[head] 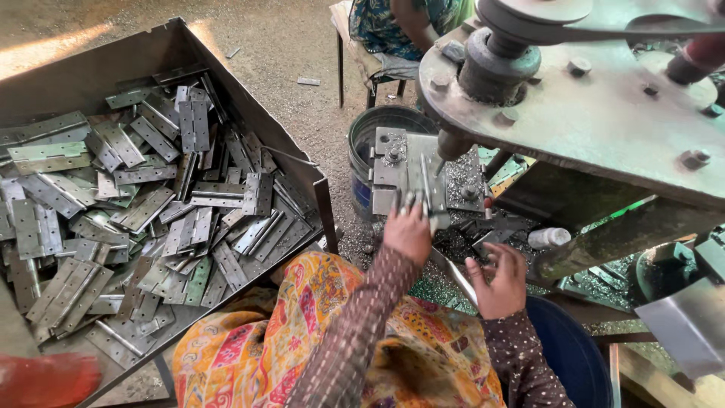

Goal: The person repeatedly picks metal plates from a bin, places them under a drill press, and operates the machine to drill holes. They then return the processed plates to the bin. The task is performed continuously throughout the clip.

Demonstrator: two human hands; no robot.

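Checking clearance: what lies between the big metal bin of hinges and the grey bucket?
In the head view, only gritty bare floor separates the bin from the bucket.

The person wears a long-sleeved top of dark brown cloth, closely covered with a fine pattern of small pale dots and flecks. The sleeves fit snugly along both forearms and end at the wrists, leaving the left hand point(408, 234) and the right hand point(500, 281) bare, with no gloves, rings or bangles to be seen. Over the lap lies a loose, brightly printed garment in yellow and orange, marked with large leaf-like shapes in pink and red and with touches of green and white. The cloth falls in soft folds and creases. On the right sleeve near the elbow the dotted pattern shows most clearly.
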